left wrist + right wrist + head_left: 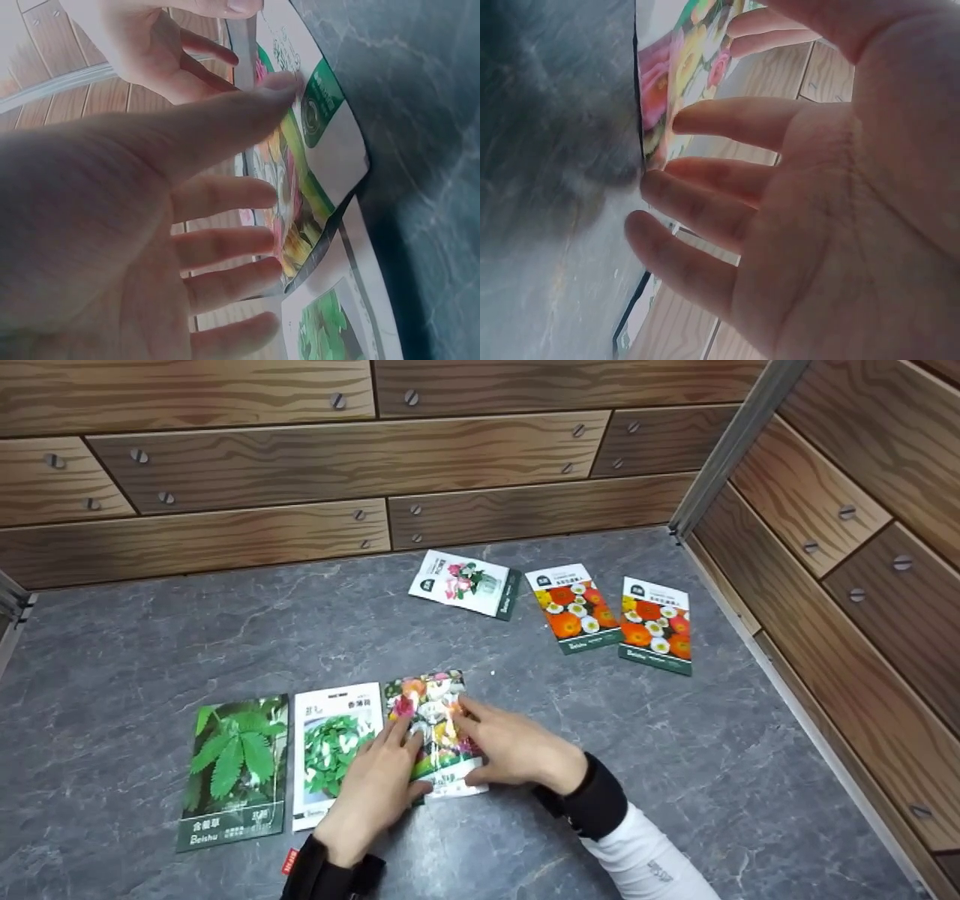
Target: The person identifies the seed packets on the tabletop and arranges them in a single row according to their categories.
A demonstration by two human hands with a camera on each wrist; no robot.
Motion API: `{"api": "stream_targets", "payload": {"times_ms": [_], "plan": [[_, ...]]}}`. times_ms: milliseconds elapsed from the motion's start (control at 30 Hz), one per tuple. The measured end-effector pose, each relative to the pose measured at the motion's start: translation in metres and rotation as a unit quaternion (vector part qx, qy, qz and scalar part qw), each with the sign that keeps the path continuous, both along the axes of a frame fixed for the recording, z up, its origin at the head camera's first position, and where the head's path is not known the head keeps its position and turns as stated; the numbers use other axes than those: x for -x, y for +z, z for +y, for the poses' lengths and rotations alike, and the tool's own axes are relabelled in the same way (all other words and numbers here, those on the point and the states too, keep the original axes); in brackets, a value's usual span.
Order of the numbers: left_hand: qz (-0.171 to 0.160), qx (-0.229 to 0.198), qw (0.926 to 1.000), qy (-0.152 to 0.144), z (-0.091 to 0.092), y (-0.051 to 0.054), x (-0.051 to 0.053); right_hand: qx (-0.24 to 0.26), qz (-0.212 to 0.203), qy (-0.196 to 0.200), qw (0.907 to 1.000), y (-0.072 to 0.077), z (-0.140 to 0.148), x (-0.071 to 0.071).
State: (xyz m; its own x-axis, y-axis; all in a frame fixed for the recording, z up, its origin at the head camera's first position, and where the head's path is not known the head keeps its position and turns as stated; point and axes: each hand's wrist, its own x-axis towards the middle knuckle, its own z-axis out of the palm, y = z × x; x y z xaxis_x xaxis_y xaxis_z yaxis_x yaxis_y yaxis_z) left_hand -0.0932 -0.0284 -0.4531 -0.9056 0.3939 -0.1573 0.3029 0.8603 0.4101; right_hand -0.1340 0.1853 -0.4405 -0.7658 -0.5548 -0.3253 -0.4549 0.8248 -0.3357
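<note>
A seed packet with mixed flowers (439,720) lies on the grey surface, its lower end white. My left hand (375,784) rests over its left edge and the right side of the white mint packet (330,735), fingers spread. At the flower packet's right edge is my right hand (517,746), fingers extended and touching it. In the left wrist view the flower packet (330,142) looks slightly raised at one edge beside my left hand (217,217). The right wrist view shows my right hand (727,187) with loosely bent fingers along the packet (675,75).
Left of the mint packet lies a green leaf packet (240,765). Toward the back are a pink flower packet (465,585) and two orange flower packets (574,607), (656,626). Wood-patterned walls (360,457) stand behind and at the right.
</note>
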Motion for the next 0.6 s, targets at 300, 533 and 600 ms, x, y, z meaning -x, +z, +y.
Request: {"api": "stream_targets", "payload": {"times_ms": [300, 533, 600], "plan": [[0.106, -0.086, 0.9903, 0.026, 0.0, -0.001, 0.004, 0.033, 0.013, -0.054, 0.9979, 0.009, 0.014, 0.009], [0.143, -0.132, 0.9784, 0.07, 0.003, 0.004, 0.011, 0.035, 0.038, -0.096, 0.994, 0.006, 0.028, 0.055], [0.141, -0.131, 0.9781, 0.079, 0.003, 0.007, 0.017, 0.027, 0.051, -0.103, 0.993, 0.004, 0.032, 0.074]]}}
